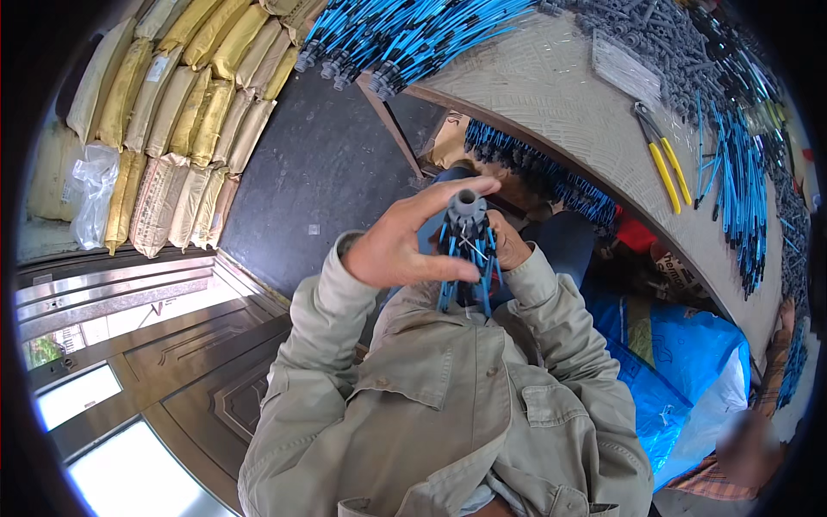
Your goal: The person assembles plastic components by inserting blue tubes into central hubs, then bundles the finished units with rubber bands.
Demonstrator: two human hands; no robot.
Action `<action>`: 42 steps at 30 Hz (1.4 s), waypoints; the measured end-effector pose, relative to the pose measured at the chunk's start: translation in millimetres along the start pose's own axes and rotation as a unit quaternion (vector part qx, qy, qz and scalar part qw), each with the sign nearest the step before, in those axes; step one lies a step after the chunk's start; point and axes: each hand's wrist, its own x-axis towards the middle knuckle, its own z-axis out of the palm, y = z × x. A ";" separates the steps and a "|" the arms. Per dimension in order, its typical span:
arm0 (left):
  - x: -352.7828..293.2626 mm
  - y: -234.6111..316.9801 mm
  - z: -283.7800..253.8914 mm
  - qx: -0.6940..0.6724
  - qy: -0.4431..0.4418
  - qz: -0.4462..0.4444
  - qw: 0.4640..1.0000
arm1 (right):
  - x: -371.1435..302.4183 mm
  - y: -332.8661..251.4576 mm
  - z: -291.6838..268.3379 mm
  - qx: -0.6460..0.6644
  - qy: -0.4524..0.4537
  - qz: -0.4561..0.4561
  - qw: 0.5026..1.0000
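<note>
Close in front of my chest I hold a small assembly (468,237): a grey plastic hub with several thin blue tubes hanging from it. My left hand (405,246) wraps over its left side, fingertips touching the grey hub on top. My right hand (510,248) grips the tubes from the right, mostly hidden behind them. Both sleeves are pale khaki.
A curved beige table (551,95) holds bundles of blue tubes (405,34), grey fittings (663,39), yellow-handled pliers (663,159) and more blue tubes (741,198). Stacked yellow sacks (181,103) line the left. A blue plastic bag (680,362) and another person's arm (780,336) are at the right.
</note>
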 end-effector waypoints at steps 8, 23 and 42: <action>11.4 -13.8 -3.9 -0.192 -0.163 0.062 0.966 | 4.8 -4.7 38.8 -0.194 0.165 0.044 0.966; -4.4 21.5 18.2 -0.113 0.082 -0.086 0.986 | -112.6 -162.8 -110.5 -0.798 0.448 -0.022 0.403; -12.5 0.7 39.8 0.017 0.168 0.013 0.986 | -78.1 -119.6 70.3 -0.596 0.266 0.021 0.757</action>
